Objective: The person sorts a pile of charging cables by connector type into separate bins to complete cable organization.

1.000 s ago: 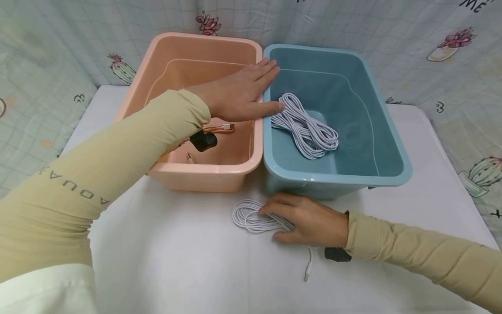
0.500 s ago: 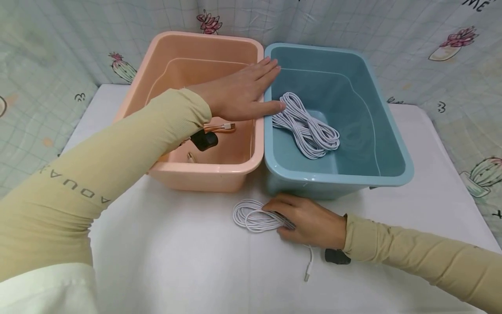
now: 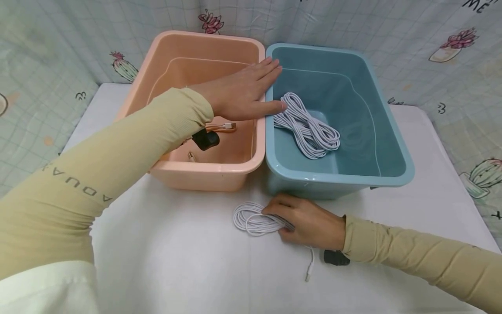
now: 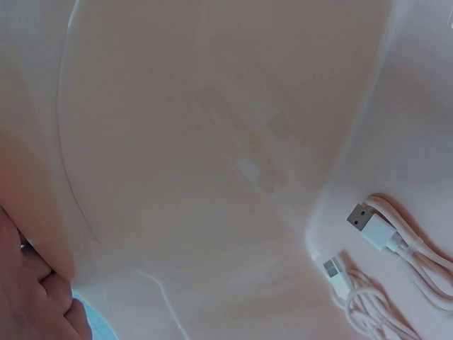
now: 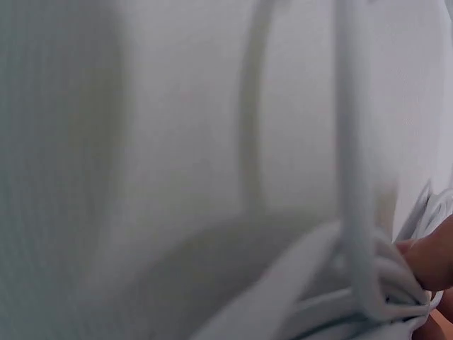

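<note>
My right hand [image 3: 307,220] grips a coiled white USB cable [image 3: 251,220] on the white table, just in front of the blue bin. In the right wrist view, the fingers [image 5: 432,258] pinch the white strands [image 5: 354,177]. One end with its plug [image 3: 308,274] trails below the hand. My left hand [image 3: 247,93] lies flat with straight fingers across the touching rims of the peach bin [image 3: 211,168] and the blue bin [image 3: 337,178]. Its thumb reaches over the blue bin, above a bundle of white cable [image 3: 306,126].
Inside the peach bin lie orange cables [image 3: 219,127]; the left wrist view shows two USB plugs, one [image 4: 375,227] beside another [image 4: 336,273]. Dark wrist devices show under each forearm, one near the right cuff [image 3: 336,257]. A patterned curtain [image 3: 313,22] hangs behind the bins.
My right thumb and fingers have drawn together round the coil. The coil's left end has shifted slightly towards me. My left hand stays on the rims.
</note>
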Demonstrator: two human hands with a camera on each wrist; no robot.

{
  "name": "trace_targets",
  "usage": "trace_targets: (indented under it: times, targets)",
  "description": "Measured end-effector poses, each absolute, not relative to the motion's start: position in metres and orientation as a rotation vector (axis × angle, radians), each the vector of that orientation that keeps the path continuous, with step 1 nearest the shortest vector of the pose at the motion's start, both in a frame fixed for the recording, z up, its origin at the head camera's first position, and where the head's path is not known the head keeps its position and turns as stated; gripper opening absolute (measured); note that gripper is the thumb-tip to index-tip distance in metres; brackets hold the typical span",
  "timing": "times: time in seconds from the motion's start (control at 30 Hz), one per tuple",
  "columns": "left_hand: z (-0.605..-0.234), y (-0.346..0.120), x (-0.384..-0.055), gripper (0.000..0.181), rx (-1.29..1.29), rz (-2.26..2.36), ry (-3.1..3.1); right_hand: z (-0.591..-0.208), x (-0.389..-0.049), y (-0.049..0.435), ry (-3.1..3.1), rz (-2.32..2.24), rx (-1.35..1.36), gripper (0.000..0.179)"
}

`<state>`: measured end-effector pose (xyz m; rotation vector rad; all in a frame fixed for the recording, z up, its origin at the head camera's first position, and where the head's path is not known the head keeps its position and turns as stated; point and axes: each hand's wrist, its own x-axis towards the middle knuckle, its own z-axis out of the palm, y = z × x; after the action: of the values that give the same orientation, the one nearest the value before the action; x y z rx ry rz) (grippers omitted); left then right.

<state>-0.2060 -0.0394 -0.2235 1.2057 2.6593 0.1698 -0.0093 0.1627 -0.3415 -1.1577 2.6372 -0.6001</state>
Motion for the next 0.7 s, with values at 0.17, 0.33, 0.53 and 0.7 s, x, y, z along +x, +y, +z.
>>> trace_targets:
  times: [0.17, 0.33, 0.53, 0.7]
  targets:
    - [-0.223, -0.039, -0.205, 0.089, 1.208, 0.174, 2.658, -0.339, -0.007, 0.161, 2.612, -0.644, -1.152, 0.049]
    - [-0.222, -0.039, -0.205, 0.089, 1.216, 0.172, 2.66, -0.336, -0.006, 0.161, 2.599, -0.645, -1.174, 0.05]
    - [-0.221, -0.039, -0.204, 0.09, 1.228, 0.175, 2.661, -0.329, -0.003, 0.159, 2.608, -0.629, -1.186, 0.05]
    - [-0.221, -0.04, -0.205, 0.09, 1.242, 0.164, 2.656, -0.322, -0.001, 0.158, 2.6, -0.638, -1.192, 0.05]
